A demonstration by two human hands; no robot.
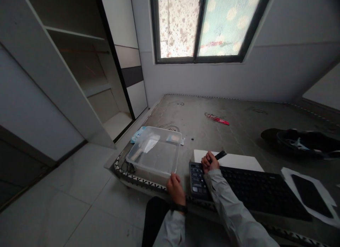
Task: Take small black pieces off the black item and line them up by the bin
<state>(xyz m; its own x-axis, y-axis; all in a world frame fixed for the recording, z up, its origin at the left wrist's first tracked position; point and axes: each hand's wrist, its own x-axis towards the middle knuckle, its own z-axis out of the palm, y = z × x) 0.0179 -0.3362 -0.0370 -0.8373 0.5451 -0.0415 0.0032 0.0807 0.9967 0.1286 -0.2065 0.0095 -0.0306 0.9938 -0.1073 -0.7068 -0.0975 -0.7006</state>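
My left hand (175,187) rests on the near corner of a clear plastic box (155,154) that sits at the front left edge of a grey mattress (239,133). My right hand (209,162) is closed around a black pen-like tool (220,155), held just above the left end of a black keyboard (252,192). A white flat box (233,161) lies right behind the keyboard. I wear grey sleeves and a dark band on the left wrist.
A black phone on white paper (309,194) lies right of the keyboard. Black shoes (300,140) sit at the far right, a red wrapper (219,119) farther back. An open wardrobe (79,73) stands left; tiled floor below.
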